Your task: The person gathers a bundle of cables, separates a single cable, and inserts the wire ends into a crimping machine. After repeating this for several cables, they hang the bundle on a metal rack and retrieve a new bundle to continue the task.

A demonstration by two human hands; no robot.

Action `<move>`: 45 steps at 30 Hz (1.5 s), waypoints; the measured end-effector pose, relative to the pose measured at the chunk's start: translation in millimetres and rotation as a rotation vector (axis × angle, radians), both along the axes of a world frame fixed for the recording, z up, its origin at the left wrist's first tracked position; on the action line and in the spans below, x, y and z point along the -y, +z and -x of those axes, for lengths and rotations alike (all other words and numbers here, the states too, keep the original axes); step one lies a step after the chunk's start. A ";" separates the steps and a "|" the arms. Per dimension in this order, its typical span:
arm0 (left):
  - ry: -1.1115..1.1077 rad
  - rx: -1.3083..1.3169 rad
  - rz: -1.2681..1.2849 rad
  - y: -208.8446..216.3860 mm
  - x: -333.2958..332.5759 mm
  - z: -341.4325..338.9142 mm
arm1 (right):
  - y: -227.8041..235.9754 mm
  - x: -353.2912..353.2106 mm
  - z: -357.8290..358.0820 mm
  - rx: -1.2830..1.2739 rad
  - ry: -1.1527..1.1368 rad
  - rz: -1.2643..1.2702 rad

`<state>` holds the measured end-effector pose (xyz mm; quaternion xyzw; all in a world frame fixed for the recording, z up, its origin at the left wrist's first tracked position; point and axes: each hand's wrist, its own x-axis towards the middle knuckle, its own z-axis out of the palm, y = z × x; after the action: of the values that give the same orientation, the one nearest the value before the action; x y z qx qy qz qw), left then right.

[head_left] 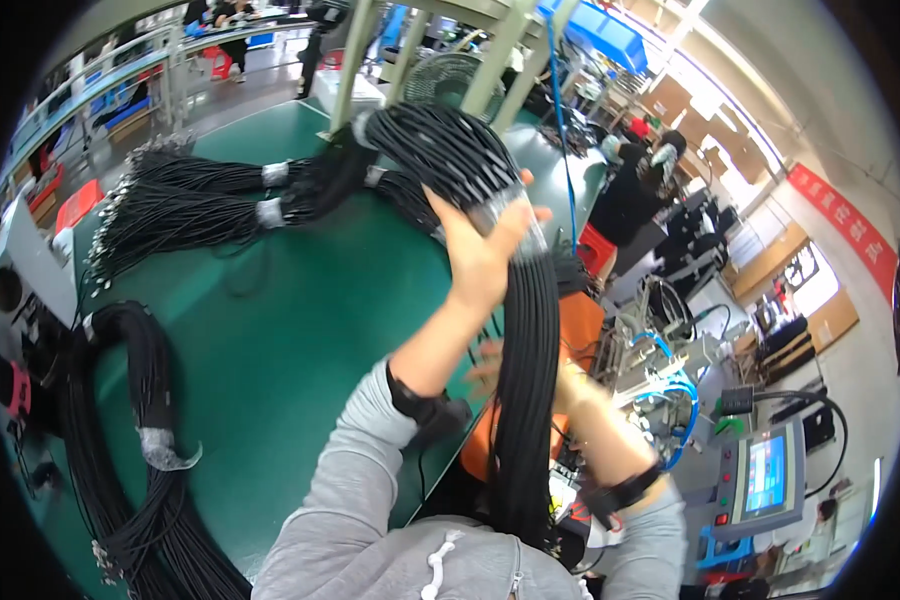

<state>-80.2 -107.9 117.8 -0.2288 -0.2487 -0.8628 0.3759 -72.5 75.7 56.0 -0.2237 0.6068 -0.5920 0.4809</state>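
Note:
A thick bundle of black cables [525, 350] hangs in front of me, from the far side of the bench down to my lap. My left hand [482, 250] is closed round it where clear plastic wrap [510, 212] binds it, thumb and fingers on either side. My right hand [486, 368] is behind the bundle, largely hidden by it. Its blurred fingers stick out past the left side of the cables, stretched apart; whether the palm touches the cables I cannot tell. The bundle's upper part [435, 140] bends over toward the back left.
More wrapped black cable bundles [215, 215] with metal ends lie on the green bench [300, 330] at the back left. Another looped bundle [150, 400] lies at the left. Right of me stand a machine with blue hoses [670, 390] and a control screen [765, 472]. A co-worker [635, 185] sits beyond.

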 end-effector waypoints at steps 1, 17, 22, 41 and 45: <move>-0.003 0.050 0.002 -14.7 7.0 29.2 | -39.2 4.2 -9.1 0.396 0.001 -0.025; 0.737 1.075 1.525 -164.8 76.1 151.7 | -74.3 -56.6 -36.6 1.098 -0.650 0.598; -0.781 1.260 1.348 -140.0 10.1 14.2 | -109.6 -53.2 -21.8 1.270 -0.582 0.806; -0.791 1.473 0.441 -152.9 -52.2 -18.4 | -126.0 -29.8 -20.6 0.370 -0.734 0.346; -0.625 1.515 0.583 -145.3 -36.0 -24.7 | -139.8 -32.9 -7.1 0.282 -0.702 0.280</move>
<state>-55.4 -72.0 -27.5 0.2620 -0.5689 -0.7483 -0.2186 -65.4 108.6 -83.8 0.0174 0.4879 -0.8222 0.2928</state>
